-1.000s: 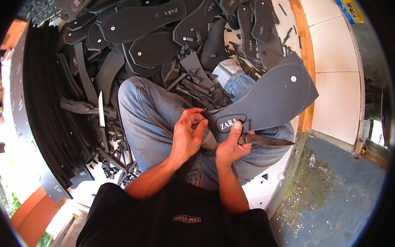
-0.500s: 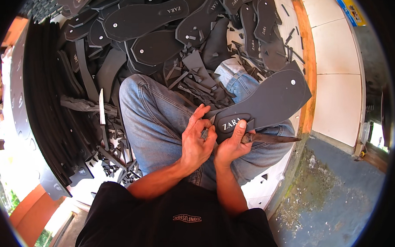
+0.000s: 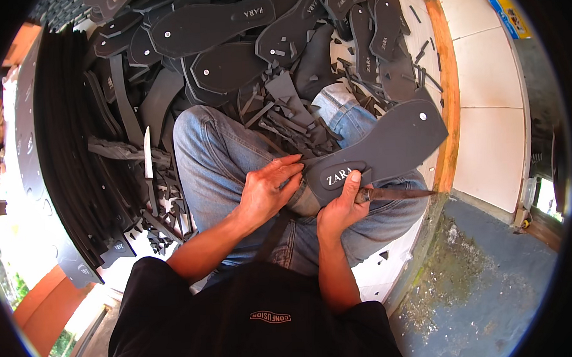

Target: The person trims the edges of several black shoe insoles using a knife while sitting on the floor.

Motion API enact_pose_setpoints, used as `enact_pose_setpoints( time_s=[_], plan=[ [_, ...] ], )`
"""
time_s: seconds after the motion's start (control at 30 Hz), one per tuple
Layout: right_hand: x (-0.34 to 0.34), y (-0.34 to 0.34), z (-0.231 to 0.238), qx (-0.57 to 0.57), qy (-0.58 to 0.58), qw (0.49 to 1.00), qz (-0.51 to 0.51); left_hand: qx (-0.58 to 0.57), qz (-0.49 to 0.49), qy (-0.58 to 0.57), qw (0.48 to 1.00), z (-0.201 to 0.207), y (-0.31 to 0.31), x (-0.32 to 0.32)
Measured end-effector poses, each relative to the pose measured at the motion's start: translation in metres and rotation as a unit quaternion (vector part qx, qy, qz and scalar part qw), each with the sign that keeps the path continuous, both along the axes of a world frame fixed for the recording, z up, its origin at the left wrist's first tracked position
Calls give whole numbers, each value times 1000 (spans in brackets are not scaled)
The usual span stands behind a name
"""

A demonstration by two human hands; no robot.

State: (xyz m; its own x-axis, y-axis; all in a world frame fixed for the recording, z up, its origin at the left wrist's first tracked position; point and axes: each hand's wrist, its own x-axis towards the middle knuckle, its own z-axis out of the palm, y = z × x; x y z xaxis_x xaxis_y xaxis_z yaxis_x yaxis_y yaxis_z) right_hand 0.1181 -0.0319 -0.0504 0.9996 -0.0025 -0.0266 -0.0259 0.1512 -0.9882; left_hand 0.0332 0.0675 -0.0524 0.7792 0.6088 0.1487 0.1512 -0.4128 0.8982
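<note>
My right hand (image 3: 339, 209) grips a dark grey sandal sole (image 3: 385, 140) by its heel end, thumb on top beside the printed oval. The same hand also holds a knife (image 3: 397, 193), its worn blade pointing right below the sole. My left hand (image 3: 268, 186) is open at the sole's left end, its fingers stretched out and the fingertips at or very near the edge. Just below that hand a blurred dark strip (image 3: 274, 237) lies over or drops past my lap; whether it touches anything is unclear.
Cut soles (image 3: 225, 70) are heaped beyond my knees, with many offcuts (image 3: 287, 125) between my legs. Stacked dark sheets (image 3: 77, 142) stand at the left. A second knife (image 3: 149, 164) lies near my left knee. A wooden edge (image 3: 444, 104) borders the white floor at the right.
My left hand has loosened from a pinch at the sole's edge and moved slightly left. A dark strip now shows below it. The right hand keeps the sole and knife, shifted slightly right.
</note>
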Motion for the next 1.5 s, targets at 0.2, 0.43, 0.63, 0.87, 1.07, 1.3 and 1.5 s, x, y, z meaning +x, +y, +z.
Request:
enact_pose_setpoints(
  time_s=[0.2, 0.43, 0.63, 0.87, 1.07, 1.3, 1.5],
  plan=[
    [-7, 4, -6, 12, 62, 997, 42, 74, -73, 61, 993, -4, 14, -18],
    [-60, 42, 17, 23, 148, 978, 147, 142, -44, 160, 976, 33, 42, -90],
    [-98, 63, -13, 46, 165, 956, 240, 159, 7, 200, 967, 40, 54, -127],
    [-99, 67, -22, -33, 100, 960, 258, 163, 65, 208, 962, 2, 45, -132],
    [-102, 67, -23, -34, 74, 963, 256, 197, 67, 194, 959, -16, 45, -131],
    [-97, 68, -22, -38, 78, 963, 257, 130, 8, 189, 973, -4, 64, -139],
    [-93, 63, -33, -33, 94, 955, 279, 53, 1, 202, 978, 7, 66, -139]
  ],
)
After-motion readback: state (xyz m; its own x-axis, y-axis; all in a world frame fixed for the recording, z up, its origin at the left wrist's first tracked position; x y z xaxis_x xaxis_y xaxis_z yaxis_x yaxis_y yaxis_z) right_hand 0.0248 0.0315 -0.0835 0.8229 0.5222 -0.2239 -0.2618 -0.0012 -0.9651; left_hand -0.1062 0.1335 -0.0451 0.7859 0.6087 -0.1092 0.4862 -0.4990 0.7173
